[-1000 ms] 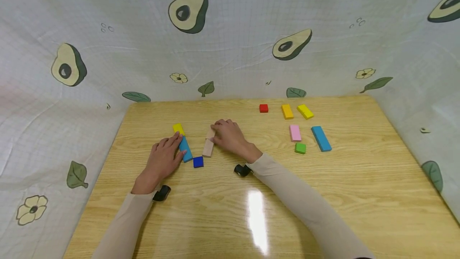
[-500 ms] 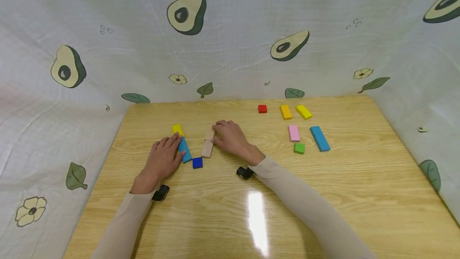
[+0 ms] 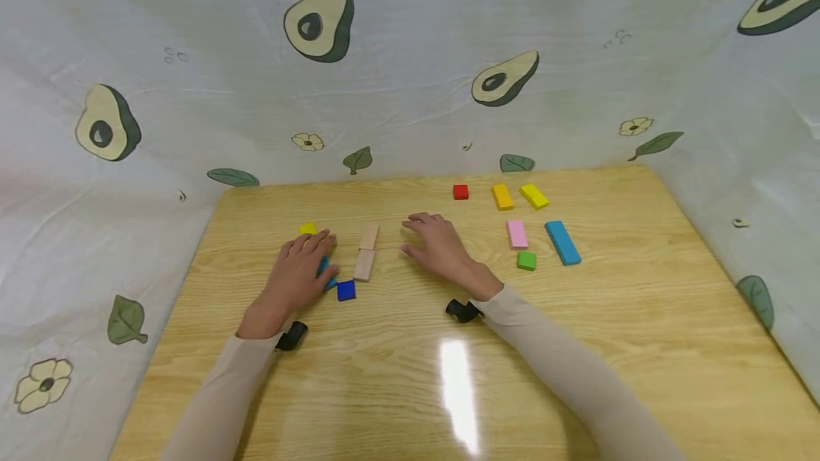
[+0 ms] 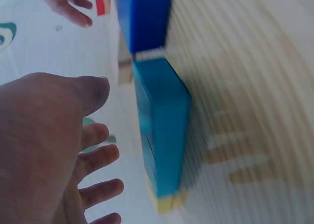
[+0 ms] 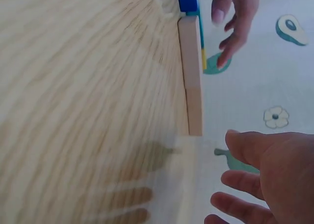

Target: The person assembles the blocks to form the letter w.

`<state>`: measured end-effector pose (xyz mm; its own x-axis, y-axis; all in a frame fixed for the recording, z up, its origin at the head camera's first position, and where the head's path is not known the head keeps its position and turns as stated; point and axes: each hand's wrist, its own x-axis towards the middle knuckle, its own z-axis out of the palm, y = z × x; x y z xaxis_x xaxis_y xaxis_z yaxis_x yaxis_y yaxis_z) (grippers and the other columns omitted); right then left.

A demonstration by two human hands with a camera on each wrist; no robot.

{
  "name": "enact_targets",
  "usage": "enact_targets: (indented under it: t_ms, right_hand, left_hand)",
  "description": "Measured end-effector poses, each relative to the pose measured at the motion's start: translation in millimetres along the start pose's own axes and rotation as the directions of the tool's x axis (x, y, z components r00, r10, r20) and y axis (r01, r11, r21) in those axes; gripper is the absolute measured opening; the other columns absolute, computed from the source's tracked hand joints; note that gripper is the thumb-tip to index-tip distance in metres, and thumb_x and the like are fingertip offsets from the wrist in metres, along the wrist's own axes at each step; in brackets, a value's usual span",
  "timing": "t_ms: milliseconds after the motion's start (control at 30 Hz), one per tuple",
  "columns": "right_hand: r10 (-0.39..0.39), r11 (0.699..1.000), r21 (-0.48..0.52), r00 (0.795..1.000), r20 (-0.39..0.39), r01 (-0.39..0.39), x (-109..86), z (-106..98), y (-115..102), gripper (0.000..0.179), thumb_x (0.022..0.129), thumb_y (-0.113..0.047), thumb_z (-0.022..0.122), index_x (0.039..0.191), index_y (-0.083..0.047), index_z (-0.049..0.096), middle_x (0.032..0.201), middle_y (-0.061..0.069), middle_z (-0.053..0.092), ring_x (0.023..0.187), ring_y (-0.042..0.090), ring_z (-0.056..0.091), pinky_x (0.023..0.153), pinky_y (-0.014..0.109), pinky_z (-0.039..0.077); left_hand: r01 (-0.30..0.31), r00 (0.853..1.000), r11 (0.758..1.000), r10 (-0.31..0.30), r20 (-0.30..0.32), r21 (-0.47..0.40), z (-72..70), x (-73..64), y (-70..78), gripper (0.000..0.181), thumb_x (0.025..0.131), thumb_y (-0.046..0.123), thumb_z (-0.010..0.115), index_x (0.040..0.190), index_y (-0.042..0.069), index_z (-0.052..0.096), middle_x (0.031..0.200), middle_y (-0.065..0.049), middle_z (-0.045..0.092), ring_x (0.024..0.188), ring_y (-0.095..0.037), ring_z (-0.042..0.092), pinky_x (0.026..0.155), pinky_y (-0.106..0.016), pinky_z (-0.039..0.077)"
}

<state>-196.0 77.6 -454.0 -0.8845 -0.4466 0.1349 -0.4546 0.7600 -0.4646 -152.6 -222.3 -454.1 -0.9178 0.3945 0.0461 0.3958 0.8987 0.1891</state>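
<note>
My left hand (image 3: 296,276) hovers over a long light blue block (image 4: 164,126), covering part of it in the head view. Its fingers are spread and hold nothing. A yellow block (image 3: 308,228) lies at the far end of the blue one, and a small dark blue block (image 3: 346,290) sits by the near end. To the right, a beige wooden block (image 3: 369,235) and a pinkish-tan one (image 3: 364,265) lie end to end in a slightly slanted line. My right hand (image 3: 442,251) is raised to the right of this pair, fingers loosely spread, with nothing in it.
Farther right on the wooden table (image 3: 397,375) lie a red block (image 3: 460,192), an orange block (image 3: 502,197), a yellow block (image 3: 534,195), a pink block (image 3: 517,234), a green block (image 3: 527,260) and a long blue block (image 3: 563,242). A patterned cloth (image 3: 410,91) hangs behind.
My right hand has let go of the beige block and moved right. My left hand has lifted off the light blue block and shifted slightly right over it.
</note>
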Motion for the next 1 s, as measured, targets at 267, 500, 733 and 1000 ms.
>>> enact_targets:
  t_ms: [267, 500, 733, 1000]
  right_hand:
    - [0.022, 1.0, 0.014, 1.0, -0.01, -0.022, -13.7, -3.6, 17.9, 0.049, 0.101, -0.026, 0.075, 0.142, -0.002, 0.066, 0.149, 0.019, 0.059, 0.134, 0.042, 0.055, 0.11, 0.059, 0.045]
    - [0.036, 0.999, 0.019, 0.999, -0.015, -0.035, -23.8, -8.1, 27.3, 0.048, 0.1, -0.025, 0.076, 0.14, -0.001, 0.067, 0.148, 0.02, 0.06, 0.133, 0.042, 0.056, 0.11, 0.06, 0.045]
    - [0.042, 0.999, 0.027, 0.999, -0.004, -0.042, -22.8, -11.5, 30.5, 0.047, 0.101, -0.025, 0.075, 0.14, -0.001, 0.067, 0.149, 0.02, 0.06, 0.134, 0.042, 0.055, 0.112, 0.06, 0.043]
    - [0.085, 0.996, 0.015, 0.996, -0.011, -0.085, -11.8, -17.8, 39.8, 0.047, 0.102, -0.024, 0.074, 0.142, -0.001, 0.066, 0.149, 0.02, 0.059, 0.135, 0.042, 0.053, 0.114, 0.058, 0.042]
  left_hand:
    - [-0.069, 0.997, 0.996, 0.071, 0.035, -0.052, 5.8, 22.3, 19.1, 0.057, 0.108, 0.027, 0.063, 0.156, 0.001, 0.049, 0.164, -0.021, 0.043, 0.147, -0.046, 0.041, 0.119, -0.067, 0.032]
    - [-0.093, 0.994, 0.995, 0.095, 0.052, -0.044, 9.2, 29.5, 29.6, 0.055, 0.109, 0.027, 0.061, 0.156, 0.0, 0.05, 0.165, -0.019, 0.043, 0.149, -0.045, 0.04, 0.12, -0.066, 0.032]
    - [-0.109, 0.992, 0.993, 0.111, 0.058, -0.035, 12.8, 30.0, 31.8, 0.054, 0.109, 0.025, 0.06, 0.157, 0.001, 0.05, 0.165, -0.018, 0.044, 0.149, -0.044, 0.04, 0.119, -0.065, 0.033]
    - [-0.118, 0.991, 0.993, 0.119, 0.058, -0.022, 15.8, 29.6, 33.1, 0.053, 0.11, 0.023, 0.059, 0.157, 0.001, 0.049, 0.165, -0.017, 0.043, 0.149, -0.044, 0.04, 0.119, -0.065, 0.032]
